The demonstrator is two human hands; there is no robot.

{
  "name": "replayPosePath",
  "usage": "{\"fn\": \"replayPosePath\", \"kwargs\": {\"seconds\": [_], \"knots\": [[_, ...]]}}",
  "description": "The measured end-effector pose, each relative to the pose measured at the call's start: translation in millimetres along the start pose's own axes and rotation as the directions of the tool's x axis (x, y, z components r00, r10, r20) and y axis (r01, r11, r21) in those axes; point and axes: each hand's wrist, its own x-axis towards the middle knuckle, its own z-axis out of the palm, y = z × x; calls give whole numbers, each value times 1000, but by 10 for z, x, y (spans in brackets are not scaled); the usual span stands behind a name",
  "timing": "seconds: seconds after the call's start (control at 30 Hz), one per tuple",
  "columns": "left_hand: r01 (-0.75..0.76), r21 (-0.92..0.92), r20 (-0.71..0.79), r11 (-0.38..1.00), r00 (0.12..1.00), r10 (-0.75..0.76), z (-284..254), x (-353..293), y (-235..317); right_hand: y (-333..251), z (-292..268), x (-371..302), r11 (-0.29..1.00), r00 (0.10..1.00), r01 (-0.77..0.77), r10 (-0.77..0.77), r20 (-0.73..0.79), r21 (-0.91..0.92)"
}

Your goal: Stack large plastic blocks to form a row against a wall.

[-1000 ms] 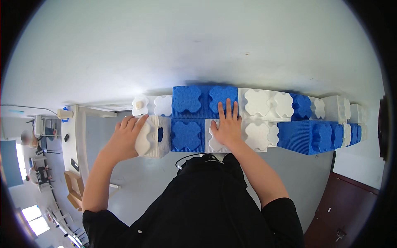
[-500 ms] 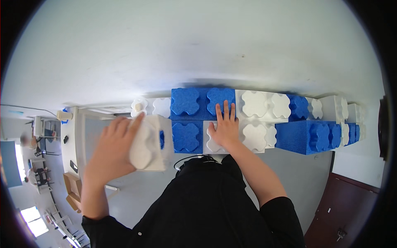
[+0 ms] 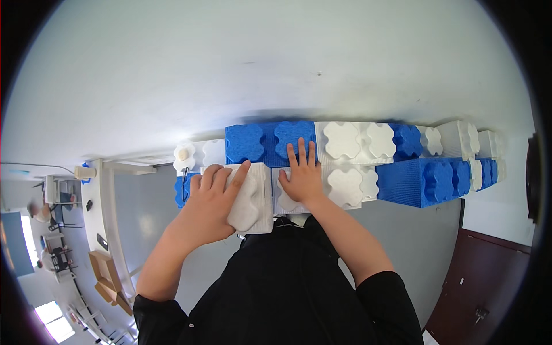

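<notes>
A row of big foam building blocks with clover-shaped studs runs across the middle of the view. My left hand (image 3: 210,204) grips a white block (image 3: 253,201) from above, holding it against the row beside my right hand. My right hand (image 3: 302,175) lies flat, fingers spread, on a white block (image 3: 345,184) in the near row. Behind my fingers sits a large blue block (image 3: 253,142), with another white block (image 3: 356,141) to its right. The edge of a small blue block (image 3: 181,190) shows left of my left hand.
More blue blocks (image 3: 425,181) and white ones continue to the right. A white ledge with a paper cup (image 3: 84,171) runs down the left. Cardboard boxes (image 3: 106,279) lie on the floor far below. A brown door (image 3: 489,282) stands at lower right.
My left hand lifted the white block off the left end of the row and carried it right, covering the near blue block. My right hand stayed pressed on its block.
</notes>
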Motion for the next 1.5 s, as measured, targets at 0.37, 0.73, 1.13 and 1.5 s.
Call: {"fn": "replayPosePath", "kwargs": {"seconds": [0.37,0.73,1.13,1.5], "knots": [[1,41,1,999,1000,-1,102,32,15,-6,-13,-1,1000,1000,-17,18,18,-23],[38,15,44,999,998,-39,495,105,-122,2,15,-10,1000,1000,0,0,3,-3],[50,24,32,998,998,-50,409,96,-69,-11,4,0,1000,1000,-10,10,3,-28],[65,30,13,997,998,-66,280,34,-4,-18,-3,0,998,998,-32,35,56,-48]]}}
